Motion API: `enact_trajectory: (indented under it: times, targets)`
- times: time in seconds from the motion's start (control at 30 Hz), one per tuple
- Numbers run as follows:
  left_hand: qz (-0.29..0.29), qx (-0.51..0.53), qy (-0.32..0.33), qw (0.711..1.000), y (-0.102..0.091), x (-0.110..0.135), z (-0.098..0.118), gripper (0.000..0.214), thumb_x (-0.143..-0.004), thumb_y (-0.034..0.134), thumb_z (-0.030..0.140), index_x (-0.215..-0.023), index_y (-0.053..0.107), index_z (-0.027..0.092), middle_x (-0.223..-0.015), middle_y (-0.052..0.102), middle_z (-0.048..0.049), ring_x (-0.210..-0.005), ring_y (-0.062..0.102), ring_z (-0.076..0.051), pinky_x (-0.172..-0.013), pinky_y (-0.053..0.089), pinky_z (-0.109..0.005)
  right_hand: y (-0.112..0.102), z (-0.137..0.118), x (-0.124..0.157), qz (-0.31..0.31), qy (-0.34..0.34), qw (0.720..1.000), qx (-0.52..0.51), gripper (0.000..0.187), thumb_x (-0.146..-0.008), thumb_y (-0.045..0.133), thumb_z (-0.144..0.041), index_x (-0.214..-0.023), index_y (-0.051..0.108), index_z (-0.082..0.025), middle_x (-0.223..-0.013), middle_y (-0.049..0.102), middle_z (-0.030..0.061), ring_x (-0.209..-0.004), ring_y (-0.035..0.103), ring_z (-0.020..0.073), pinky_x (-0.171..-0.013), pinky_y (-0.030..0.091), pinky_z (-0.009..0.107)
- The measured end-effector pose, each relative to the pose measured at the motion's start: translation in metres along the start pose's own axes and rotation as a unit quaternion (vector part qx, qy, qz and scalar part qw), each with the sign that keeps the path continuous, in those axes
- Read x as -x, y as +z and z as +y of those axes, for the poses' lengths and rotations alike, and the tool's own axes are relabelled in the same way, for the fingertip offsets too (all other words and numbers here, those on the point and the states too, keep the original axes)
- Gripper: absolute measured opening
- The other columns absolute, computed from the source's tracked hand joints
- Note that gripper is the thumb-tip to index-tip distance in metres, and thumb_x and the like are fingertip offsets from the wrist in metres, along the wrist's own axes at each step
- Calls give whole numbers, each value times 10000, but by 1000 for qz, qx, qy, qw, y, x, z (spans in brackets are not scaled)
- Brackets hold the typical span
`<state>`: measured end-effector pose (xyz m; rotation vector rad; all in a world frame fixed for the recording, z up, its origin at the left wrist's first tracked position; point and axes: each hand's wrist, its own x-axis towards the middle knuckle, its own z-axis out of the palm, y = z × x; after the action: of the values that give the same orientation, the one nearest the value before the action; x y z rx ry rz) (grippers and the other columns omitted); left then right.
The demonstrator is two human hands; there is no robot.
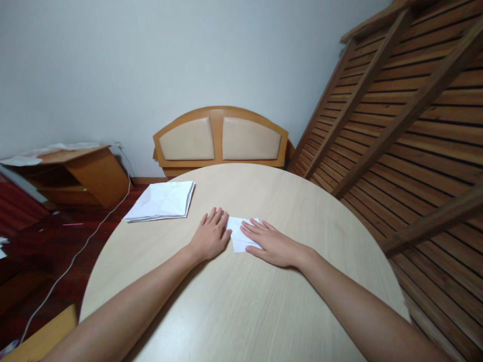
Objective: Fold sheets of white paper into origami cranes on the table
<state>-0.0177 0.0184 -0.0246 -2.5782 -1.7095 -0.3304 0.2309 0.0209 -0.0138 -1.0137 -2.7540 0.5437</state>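
Note:
A small folded sheet of white paper [239,245] lies flat on the round, pale wooden table [241,311]. My right hand [270,243] rests over its right side with the fingers stretched out and the thumb apart, covering part of it. At the paper's left edge, my left hand [212,235] lies palm down on the tabletop, fingers extended and its thumb close to the paper. A fold line crosses the visible part of the sheet. Neither hand grasps anything.
A stack of white paper [160,201] sits at the table's left edge. Beyond the table stands a padded headboard [219,136]. Wooden slats [426,141] lean along the right. To the left are a low wooden desk [98,173] and a white cable [81,251] on the floor.

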Motion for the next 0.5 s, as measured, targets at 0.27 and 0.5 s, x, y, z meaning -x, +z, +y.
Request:
enact_trajectory:
  times: [0.27,0.5]
  targets:
    - [-34,95,176,979,4,0,-2,528,-1041,355,370,-1532,369,176,-1579,382,-131,-1487,312,-290,-1198,314,-509,-6,7,2,-9,-11,1000,4,652,-1008,428,-530,-1574,285,-240,-1645,243,65,-1536,149,292,-1243,138,506]
    - [-12,72,129,989,5,0,-3,516,-1036,377,397,-1478,463,145,-1547,431,-153,-1459,358,-331,-1193,323,-520,-10,5,0,40,-61,997,25,568,-930,608,-495,-1437,543,-248,-1526,482,96,-1465,352,314,-1211,212,520]
